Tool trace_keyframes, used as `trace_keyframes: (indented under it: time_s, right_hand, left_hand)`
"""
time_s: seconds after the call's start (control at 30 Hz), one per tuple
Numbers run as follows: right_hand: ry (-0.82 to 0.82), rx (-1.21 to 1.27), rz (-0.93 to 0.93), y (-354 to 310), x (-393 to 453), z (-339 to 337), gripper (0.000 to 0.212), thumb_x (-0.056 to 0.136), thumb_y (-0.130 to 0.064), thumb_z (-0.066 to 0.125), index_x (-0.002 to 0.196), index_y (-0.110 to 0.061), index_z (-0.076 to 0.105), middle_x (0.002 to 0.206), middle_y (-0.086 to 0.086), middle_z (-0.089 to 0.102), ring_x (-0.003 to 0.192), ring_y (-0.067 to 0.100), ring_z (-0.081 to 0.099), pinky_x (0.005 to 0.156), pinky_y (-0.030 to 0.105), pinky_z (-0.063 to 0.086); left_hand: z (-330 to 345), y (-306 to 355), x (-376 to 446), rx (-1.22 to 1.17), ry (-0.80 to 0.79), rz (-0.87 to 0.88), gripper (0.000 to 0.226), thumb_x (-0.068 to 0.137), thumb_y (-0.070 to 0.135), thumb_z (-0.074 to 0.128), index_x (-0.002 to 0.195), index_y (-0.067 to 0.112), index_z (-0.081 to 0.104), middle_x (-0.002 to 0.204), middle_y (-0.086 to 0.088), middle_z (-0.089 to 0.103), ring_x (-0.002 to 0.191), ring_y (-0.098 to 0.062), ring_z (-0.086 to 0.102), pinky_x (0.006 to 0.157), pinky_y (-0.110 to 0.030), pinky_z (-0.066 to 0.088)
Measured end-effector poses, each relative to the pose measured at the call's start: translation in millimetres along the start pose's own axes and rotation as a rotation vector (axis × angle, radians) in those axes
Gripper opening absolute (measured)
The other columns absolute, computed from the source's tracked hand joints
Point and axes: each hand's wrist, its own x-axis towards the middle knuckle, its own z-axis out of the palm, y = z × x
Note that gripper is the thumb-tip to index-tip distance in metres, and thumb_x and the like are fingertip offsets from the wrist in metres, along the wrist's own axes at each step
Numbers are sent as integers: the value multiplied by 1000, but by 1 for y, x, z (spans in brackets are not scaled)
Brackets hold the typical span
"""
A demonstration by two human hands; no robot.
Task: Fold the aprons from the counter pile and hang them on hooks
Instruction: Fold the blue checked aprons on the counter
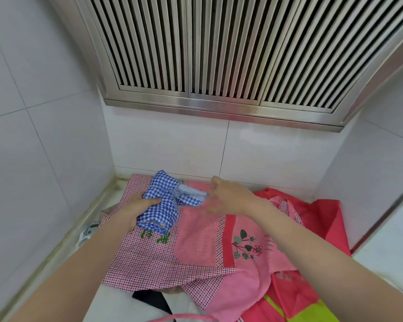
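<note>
The blue apron [163, 201], a blue-and-white gingham bundle folded small, sits at about ten o'clock from the middle of the counter [116, 300], on top of the pile and near the back-left corner of the tiled walls [44, 140]. The left hand [135, 206] grips the bundle's left side, thumb curled over the top of the cloth. At three o'clock from the bundle, the right hand [226, 198] is blurred; its fingers meet the end of a strap [191, 194] that runs out from the bundle, but whether they pinch it or only touch it cannot be told. Under the bundle lies the pink apron [172, 249], checked in pink with a plain pink pocket and a flower motif toward four o'clock. A red apron [321, 221] spreads at three o'clock, against the right wall, and a lime-yellow cloth [312, 310] shows at five o'clock, at the bottom edge. A dark cloth [151, 300] peeks out from beneath the pink apron at six o'clock. A steel slatted grille [219, 47] fills the top of the view at twelve o'clock, above the back wall.
</note>
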Motion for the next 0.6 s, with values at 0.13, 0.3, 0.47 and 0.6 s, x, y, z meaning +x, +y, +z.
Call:
trace_keyframes:
  time_s: [0.13,0.3,0.47,0.6]
  right_hand:
    - [112,-137,103,1,3,7,12,91,-19,50,97,-9,53,107,8,49,81,25,54,61,32,38]
    - [308,-158,37,2,4,5,20,97,-14,43,116,-12,47,72,4,49,70,25,52,50,28,33]
    - [239,119,-117,6,5,3,31,100,-25,41,112,-18,68,94,5,69,72,16,57,67,32,47]
    - [249,477,-58,1,9,-2,28,97,-21,50,100,-3,71,79,-1,58,63,7,44,60,18,35]
  left_hand:
    - [8,4,-3,-36,-37,-5,28,86,10,66,111,6,55,94,-13,64,82,-29,63,66,-34,51]
    - [5,4,-2,-18,-45,-28,30,85,10,67,111,5,53,97,-16,64,83,-31,63,66,-36,52]
    - [6,3,-3,22,-22,-66,29,84,9,68,108,-1,54,88,-17,64,76,-31,63,64,-37,51]
    - [10,4,-3,35,-14,-85,33,84,8,69,110,-3,53,85,-16,63,72,-29,62,59,-34,49]
